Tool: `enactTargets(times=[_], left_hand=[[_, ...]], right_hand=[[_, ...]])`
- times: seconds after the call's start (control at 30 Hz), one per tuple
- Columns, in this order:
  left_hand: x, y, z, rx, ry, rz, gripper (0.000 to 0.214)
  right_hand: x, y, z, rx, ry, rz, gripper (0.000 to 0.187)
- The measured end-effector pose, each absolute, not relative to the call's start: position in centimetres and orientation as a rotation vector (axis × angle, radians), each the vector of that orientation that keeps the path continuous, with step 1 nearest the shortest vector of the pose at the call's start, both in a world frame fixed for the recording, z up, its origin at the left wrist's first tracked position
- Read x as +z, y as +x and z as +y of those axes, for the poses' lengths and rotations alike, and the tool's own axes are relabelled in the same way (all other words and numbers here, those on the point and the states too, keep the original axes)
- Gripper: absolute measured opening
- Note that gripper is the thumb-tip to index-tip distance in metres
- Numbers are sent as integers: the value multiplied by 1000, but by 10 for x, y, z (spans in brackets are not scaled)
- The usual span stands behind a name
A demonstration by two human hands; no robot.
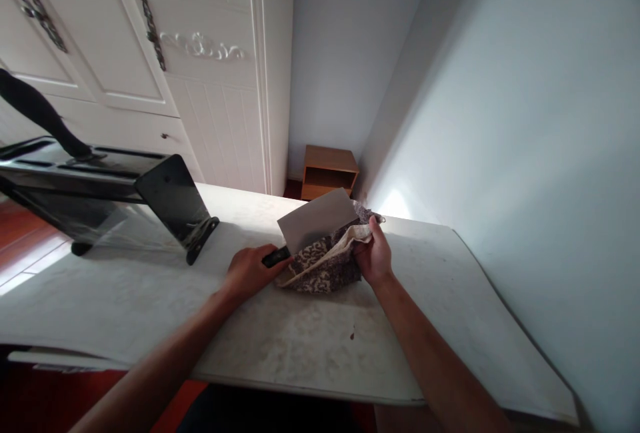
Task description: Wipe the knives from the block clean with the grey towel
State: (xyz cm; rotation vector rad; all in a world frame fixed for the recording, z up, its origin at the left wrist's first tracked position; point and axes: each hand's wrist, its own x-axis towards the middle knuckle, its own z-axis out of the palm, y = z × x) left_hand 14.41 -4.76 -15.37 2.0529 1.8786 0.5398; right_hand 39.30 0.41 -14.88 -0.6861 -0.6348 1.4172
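Note:
My left hand [253, 272] is closed around the black handle of a cleaver [320, 218], whose broad grey blade points up and to the right above the table. In my right hand [376, 254] is a patterned cloth [323, 278], dark purple-brown and cream with a pale edge; the thumb lies on top of it. Part of the cloth sits behind and below the blade, and the rest hangs down to the tabletop. Whether the cloth touches the blade on its hidden side I cannot tell.
A black knife rack [170, 196] with a dark-handled knife [43, 113] in it stands on the white table [240, 353] at the left. Beyond the table are a white wardrobe [215, 106] and a small brown cabinet [330, 158]. A pale wall [525, 120] borders the right side.

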Motion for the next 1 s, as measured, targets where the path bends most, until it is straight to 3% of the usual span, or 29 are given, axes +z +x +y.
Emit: enactTargets(times=[0.5, 0.77, 1.0], left_hand=[[-158, 155, -53, 555, 1970, 2022, 32], [-157, 158, -57, 466, 1971, 2095, 40], [-156, 166, -60, 271, 2134, 2077, 45]], right_hand=[[-159, 382, -5, 1353, -800, -476, 15], [-164, 370, -27, 925, -926, -1005, 17], [-163, 367, -39, 811, -941, -1291, 10]])
